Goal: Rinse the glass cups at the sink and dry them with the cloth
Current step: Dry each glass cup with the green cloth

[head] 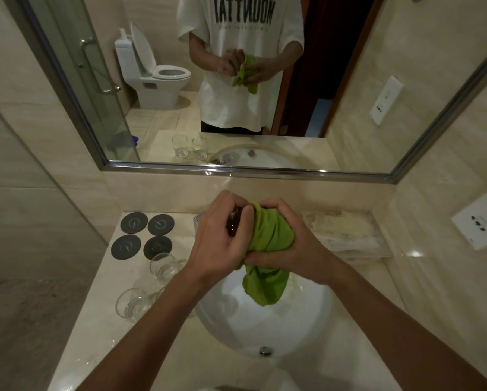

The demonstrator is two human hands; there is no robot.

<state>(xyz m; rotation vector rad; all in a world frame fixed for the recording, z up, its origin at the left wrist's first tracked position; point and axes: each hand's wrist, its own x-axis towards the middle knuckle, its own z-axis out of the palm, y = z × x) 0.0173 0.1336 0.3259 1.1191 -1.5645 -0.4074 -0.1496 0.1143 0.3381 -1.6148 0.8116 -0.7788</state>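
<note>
Over the white sink (pixel 265 328), I see both hands meet. The left hand (pixel 222 238) curls round a glass cup (pixel 233 225), of which only a dark sliver shows between the fingers. The right hand (pixel 290 249) clenches the green cloth (pixel 267 258), bunched against the cup, its tail hanging into the basin. Left of the sink, two more glass cups (pixel 163 268) (pixel 132 304) stand on the counter (pixel 95 348); beyond them lie four dark coasters (pixel 142 235). The mirror (pixel 236 80) rises behind the sink.
</note>
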